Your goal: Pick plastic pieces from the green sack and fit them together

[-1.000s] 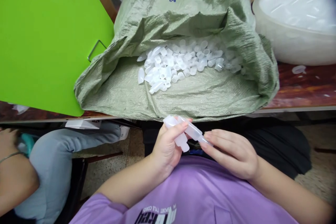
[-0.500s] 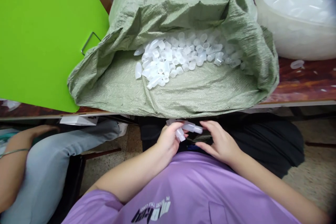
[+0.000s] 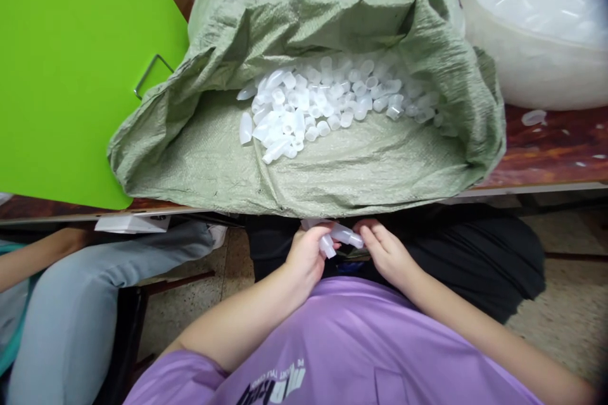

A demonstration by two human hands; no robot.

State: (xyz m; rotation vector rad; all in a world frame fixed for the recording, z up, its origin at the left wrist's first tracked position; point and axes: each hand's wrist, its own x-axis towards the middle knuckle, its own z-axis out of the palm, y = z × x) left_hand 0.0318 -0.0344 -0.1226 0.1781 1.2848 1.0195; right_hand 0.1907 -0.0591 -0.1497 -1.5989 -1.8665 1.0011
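Below the table's edge, my left hand is closed around a few translucent white plastic tubes with stepped, narrower ends. One plastic tube sticks out to the right, and another points down toward my lap. My right hand pinches the narrow end of the tube on the right between thumb and fingers. In front of both hands, a pale green woven sack lies with its mouth open toward me. Inside it is a heap of similar translucent plastic pieces.
A bright green board with a metal handle is on the left. At the right stands a large white tub full of translucent pieces, with a loose scrap on the table before it. A seated person's leg is at lower left.
My right hand has moved left, and its spread fingers have closed on the tip of the tube. My left hand keeps its hold. The neighbouring person's arm has shifted.
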